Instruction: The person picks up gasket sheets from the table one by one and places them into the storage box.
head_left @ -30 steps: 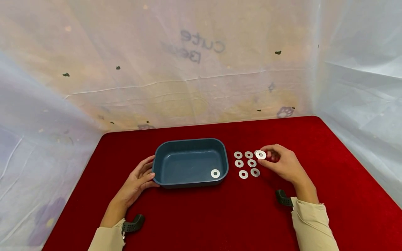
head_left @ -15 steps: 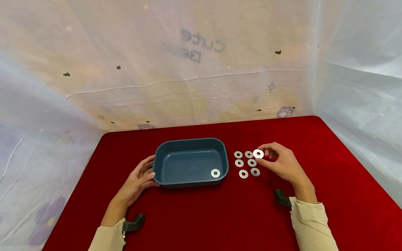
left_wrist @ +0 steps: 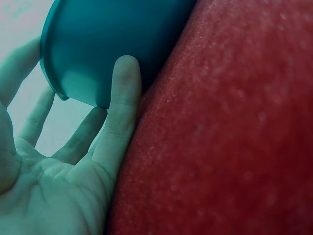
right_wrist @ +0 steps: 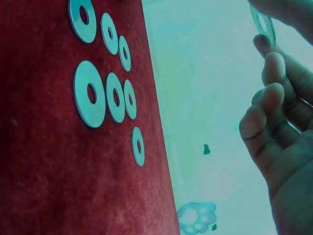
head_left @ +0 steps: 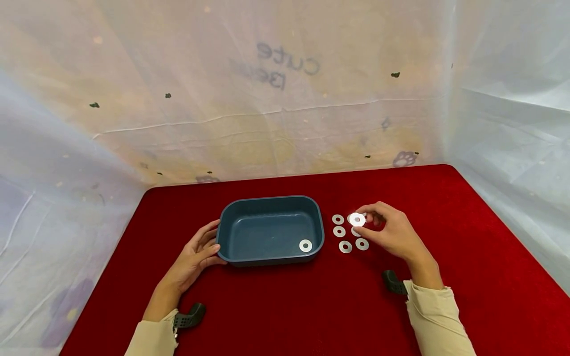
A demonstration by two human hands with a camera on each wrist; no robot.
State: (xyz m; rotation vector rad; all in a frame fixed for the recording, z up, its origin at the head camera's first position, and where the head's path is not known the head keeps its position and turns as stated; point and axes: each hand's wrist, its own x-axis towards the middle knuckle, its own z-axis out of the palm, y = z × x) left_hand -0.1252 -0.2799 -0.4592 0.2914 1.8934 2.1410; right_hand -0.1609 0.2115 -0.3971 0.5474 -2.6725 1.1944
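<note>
My right hand [head_left: 392, 230] pinches a flat metal washer [head_left: 356, 219] between thumb and fingertips, above a group of washers on the red cloth. In the right wrist view, the held washer [right_wrist: 264, 24] stands on edge at the fingertips, while the other fingers curl loosely below. Several more washers [right_wrist: 89, 94] lie in rough rows on the cloth; the held one and the fingers hide some in the head view. My left hand [head_left: 193, 259] rests spread fingers against the left end of a blue rectangular box [head_left: 267, 260]. One washer [head_left: 305, 245] lies inside, near its front right corner.
A red cloth-covered table [head_left: 285, 311] lies under everything. Pale printed sheeting [head_left: 285, 143] hangs behind the table and along both sides. Wrist-mounted dark camera pieces [head_left: 190, 316] stick out near both sleeves.
The right hand has moved left with the washer it pinches, from the right edge of the group to over it. The left hand and the box have stayed put.
</note>
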